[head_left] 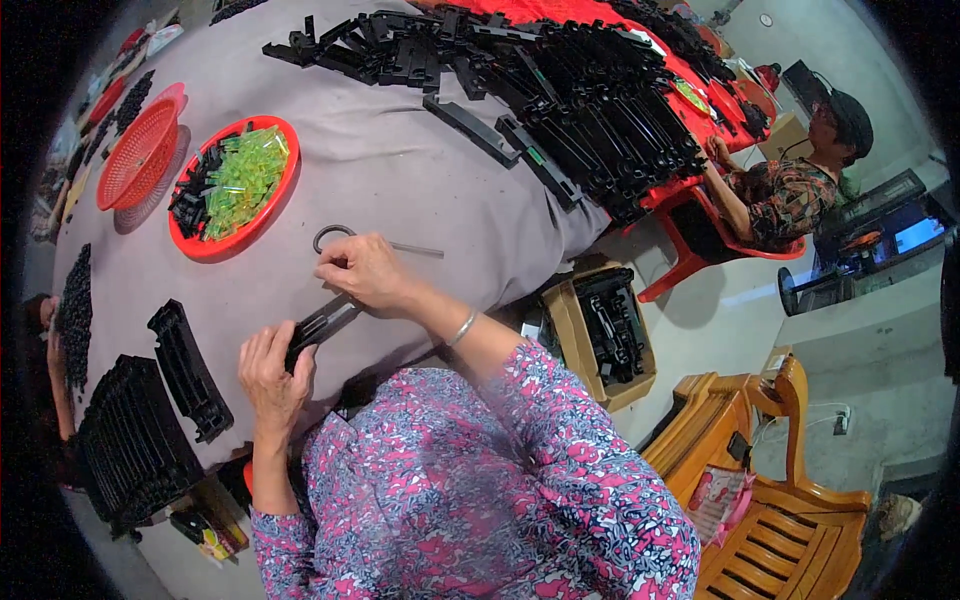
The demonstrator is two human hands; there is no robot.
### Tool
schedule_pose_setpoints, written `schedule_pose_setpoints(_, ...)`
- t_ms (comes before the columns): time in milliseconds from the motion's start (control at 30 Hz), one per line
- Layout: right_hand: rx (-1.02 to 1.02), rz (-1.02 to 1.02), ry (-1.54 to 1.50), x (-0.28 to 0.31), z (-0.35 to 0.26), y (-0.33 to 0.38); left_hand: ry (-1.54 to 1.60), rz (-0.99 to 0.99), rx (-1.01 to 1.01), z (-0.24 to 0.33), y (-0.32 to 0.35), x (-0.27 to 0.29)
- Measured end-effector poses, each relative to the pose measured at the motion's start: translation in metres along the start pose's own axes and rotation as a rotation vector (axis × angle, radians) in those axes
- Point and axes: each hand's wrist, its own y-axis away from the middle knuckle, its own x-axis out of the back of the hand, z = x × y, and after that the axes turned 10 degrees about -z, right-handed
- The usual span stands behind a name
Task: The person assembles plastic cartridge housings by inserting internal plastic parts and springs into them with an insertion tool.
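Note:
My left hand (272, 368) grips the near end of a long black plastic strip (322, 324) lying on the grey cloth-covered table (400, 190). My right hand (366, 270) rests on the strip's far end, fingers curled over it. A thin metal rod with a ring end (336, 234) lies just beyond my right hand. A red round tray (286, 190) with small green clear pieces and black bits sits further left.
A big heap of black plastic strips (590, 100) covers the table's far side. Stacked black strips (140, 430) lie at my left. A red mesh basket (140, 150), a cardboard box of black parts (610, 330), a seated person (790, 180) and a wooden chair (780, 480) surround the table.

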Motion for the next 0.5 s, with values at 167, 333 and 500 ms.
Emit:
schedule_pose_setpoints(167,-0.012,-0.005,0.022,0.0019,0.0000,0.0006,-0.012,-0.012,0.015,0.0010,-0.0011,-0.0005)
schedule_pose_setpoints(333,0.008,0.008,0.005,0.0016,0.0021,0.0018,-0.007,-0.004,0.009,0.0029,-0.0018,-0.0014)
schedule_pose_setpoints(500,0.051,0.027,0.037,0.0007,0.0087,0.0007,0.003,0.029,-0.026,0.0027,-0.0034,-0.0020)
